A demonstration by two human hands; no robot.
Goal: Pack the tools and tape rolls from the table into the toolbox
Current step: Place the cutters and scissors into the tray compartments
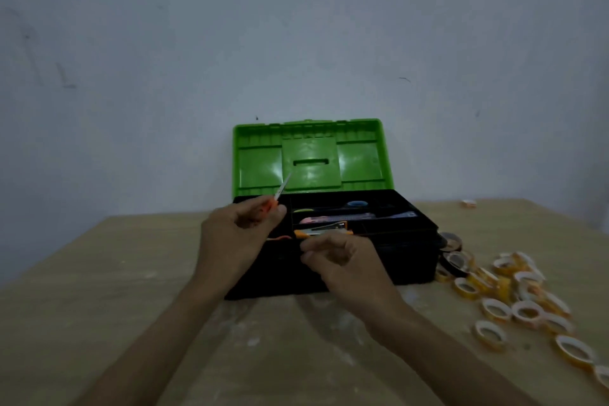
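Left hand (237,234) fingers grip slim orange-handled metal screwdriver (279,193), shaft beyond fingertips. Right hand (342,262) fingers loosely curled, empty, over black green-lidded plastic toolbox (412,260).

My L hand (237,231) grips an orange screwdriver (280,193), tip twd the green toolbox lid (309,155). R hand (342,264) curls just beside it; tape rolls (494,306) well off to its R.

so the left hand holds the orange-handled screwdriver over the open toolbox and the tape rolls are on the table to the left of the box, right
Not quite. The head view shows the tape rolls on the table to the right of the toolbox, not the left. The rest holds: the left hand grips the orange-handled screwdriver over the open box.
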